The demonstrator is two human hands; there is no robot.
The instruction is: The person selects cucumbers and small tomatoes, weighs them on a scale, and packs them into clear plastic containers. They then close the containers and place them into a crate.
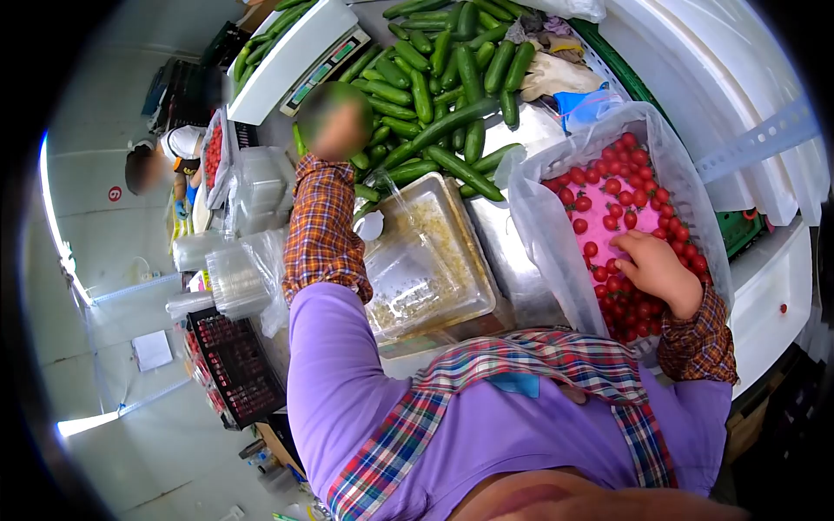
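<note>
My right hand [650,271] reaches into a crate lined with a clear plastic bag [556,252]. Its fingers are apart, low over the cherry tomatoes [621,313], with the fingertips close to a few of them. Pink lining shows between the tomatoes. My left hand [340,126] is stretched forward beside the heap of green cucumbers [434,87], close to the scale's display [326,69]. A blur covers this hand, so its fingers cannot be made out. Below that forearm lies a clear-covered tray [434,252] with yellowish bits in it.
Stacked clear plastic containers [234,273] and a black crate [234,369] stand at the left. Gloves [560,74] and a blue cloth [586,108] lie behind the tomatoes. Another person [178,152] is farther off at left. A single tomato [784,308] lies on the white surface at right.
</note>
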